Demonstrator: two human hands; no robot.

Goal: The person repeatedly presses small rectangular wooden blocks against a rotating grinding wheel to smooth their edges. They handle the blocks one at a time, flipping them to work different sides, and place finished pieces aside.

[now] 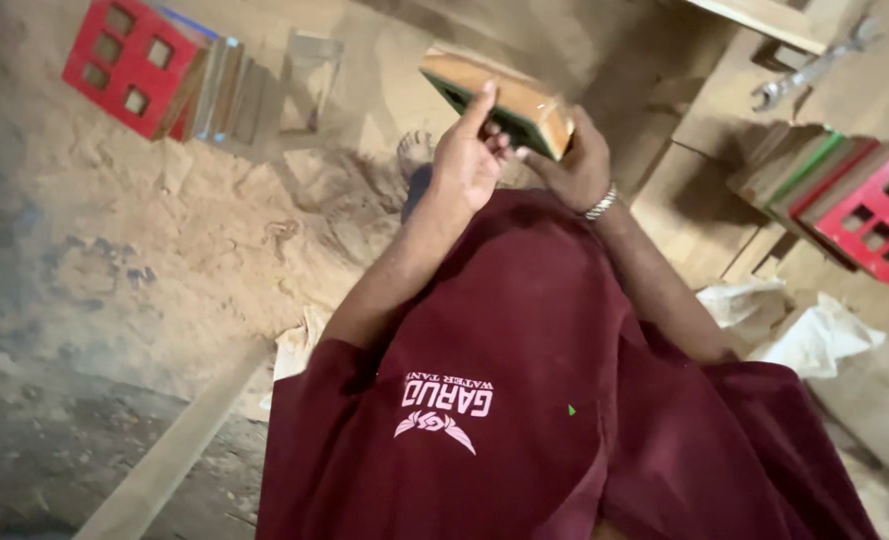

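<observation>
My left hand (468, 155) and my right hand (577, 170) are raised in front of my chest and together grip a thick wooden block with a green face (510, 100). The left index finger lies up along the block's near side. The right hand, with a metal bracelet at the wrist, holds the block from below and behind. My maroon shirt (525, 400) fills the lower middle of the view.
A stack of flat panels fronted by a red one with square holes (130, 60) stands at the upper left on the sawdust-covered floor. A similar red and green stack (855, 200) lies at the right. Also in view are a metal wrench (815, 65), white sacks (815, 335) and a wooden plank (170, 455).
</observation>
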